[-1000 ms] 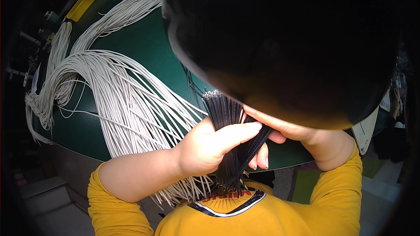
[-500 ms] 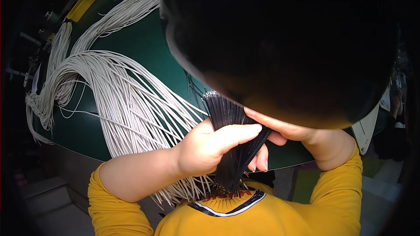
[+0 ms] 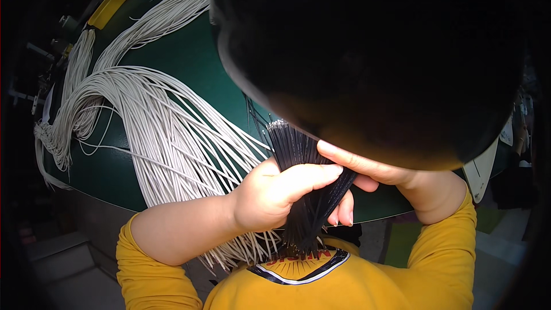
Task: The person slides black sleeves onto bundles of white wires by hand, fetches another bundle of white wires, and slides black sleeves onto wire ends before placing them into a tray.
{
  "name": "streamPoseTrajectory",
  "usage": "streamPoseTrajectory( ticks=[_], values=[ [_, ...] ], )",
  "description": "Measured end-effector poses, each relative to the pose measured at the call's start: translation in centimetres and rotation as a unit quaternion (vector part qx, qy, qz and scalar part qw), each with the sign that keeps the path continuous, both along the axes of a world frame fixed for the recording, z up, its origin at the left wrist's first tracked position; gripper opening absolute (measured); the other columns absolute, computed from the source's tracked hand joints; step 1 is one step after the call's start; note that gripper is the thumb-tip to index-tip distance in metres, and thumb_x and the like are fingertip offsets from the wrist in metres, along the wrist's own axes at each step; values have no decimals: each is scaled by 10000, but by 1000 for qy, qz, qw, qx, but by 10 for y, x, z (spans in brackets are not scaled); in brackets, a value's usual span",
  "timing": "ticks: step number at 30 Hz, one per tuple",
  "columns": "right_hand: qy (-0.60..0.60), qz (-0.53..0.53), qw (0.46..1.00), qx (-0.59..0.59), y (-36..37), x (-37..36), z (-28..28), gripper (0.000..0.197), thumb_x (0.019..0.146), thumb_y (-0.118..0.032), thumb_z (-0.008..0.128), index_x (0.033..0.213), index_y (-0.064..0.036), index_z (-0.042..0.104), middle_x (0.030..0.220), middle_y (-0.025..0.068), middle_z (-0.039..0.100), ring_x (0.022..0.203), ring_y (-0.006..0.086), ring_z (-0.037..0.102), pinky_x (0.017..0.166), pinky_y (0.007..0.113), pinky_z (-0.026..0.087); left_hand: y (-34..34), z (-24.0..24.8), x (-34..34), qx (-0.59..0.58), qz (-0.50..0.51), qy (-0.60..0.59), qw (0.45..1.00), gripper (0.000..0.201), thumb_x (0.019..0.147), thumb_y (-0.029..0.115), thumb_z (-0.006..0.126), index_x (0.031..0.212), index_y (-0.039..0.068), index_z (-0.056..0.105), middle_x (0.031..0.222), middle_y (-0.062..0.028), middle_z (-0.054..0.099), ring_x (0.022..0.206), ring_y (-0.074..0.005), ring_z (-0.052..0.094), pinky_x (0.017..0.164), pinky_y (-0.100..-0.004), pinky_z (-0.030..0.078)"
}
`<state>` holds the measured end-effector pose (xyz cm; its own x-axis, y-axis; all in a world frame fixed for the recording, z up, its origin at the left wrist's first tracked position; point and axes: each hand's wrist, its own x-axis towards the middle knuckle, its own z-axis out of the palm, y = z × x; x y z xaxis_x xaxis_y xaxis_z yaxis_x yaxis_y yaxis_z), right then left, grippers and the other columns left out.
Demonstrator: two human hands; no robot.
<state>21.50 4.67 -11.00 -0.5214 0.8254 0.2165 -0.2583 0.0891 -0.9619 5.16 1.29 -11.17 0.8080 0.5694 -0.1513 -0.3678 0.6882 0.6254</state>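
A thick bundle of short black wires point(image 3: 290, 146) with bright metal tips at its far end stands between my hands. My left hand point(image 3: 272, 195) is wrapped round it, thumb across the front and fingertips showing on the far side. My right hand point(image 3: 381, 169) grips the bundle's right side, one finger lying along the wires and others partly behind them. A large dark rounded shape point(image 3: 367, 63) covers part of the right hand and the area beyond. Left of the bundle, a long sheaf of white wires point(image 3: 155, 132) droops over the table's near edge beside my left forearm.
The green table point(image 3: 189, 46) has a curved-looking near edge. More white wires point(image 3: 166, 17) lie toward the back left, near a yellow tray point(image 3: 110, 6). A few loose black wires point(image 3: 252, 113) rest beyond the bundle. A pale panel point(image 3: 482, 166) stands at the right.
My right finger has shifted slightly left over the black wires. The left hand keeps its grip, and the white wires look unchanged.
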Motion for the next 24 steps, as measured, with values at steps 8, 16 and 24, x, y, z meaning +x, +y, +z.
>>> streamPoseTrajectory(
  ticks=[8, 16, 24],
  values=[
    [-8, -6, 999, -34, -7, 7, 9, 136, 742, -27, 582, 866, 26, 565, 712, 44, 593, 517, 64, 516, 440, 187, 405, 0, 4, 7, 24, -12, -13, 1000, 409, 890, 198, 308, 1024, -166, 437, 779, -202, 575, 670, -168, 549, 649, -237, 447],
    [24, 4, 998, -64, -11, 14, 8, 130, 756, -29, 559, 870, 33, 552, 659, 41, 584, 411, 37, 471, 361, 167, 363, 0, 6, 12, -14, -35, -19, 999, 342, 884, 162, 337, 1038, -107, 483, 757, -130, 586, 693, -133, 547, 672, -232, 446],
    [-2, 24, 992, -123, -7, 7, 9, 199, 737, -23, 592, 925, 33, 558, 780, 66, 604, 611, 84, 570, 483, 185, 452, -1, 2, 11, 32, 22, -8, 999, 322, 875, 147, 357, 1036, -96, 493, 748, -122, 588, 693, -139, 557, 641, -237, 456]
  ],
)
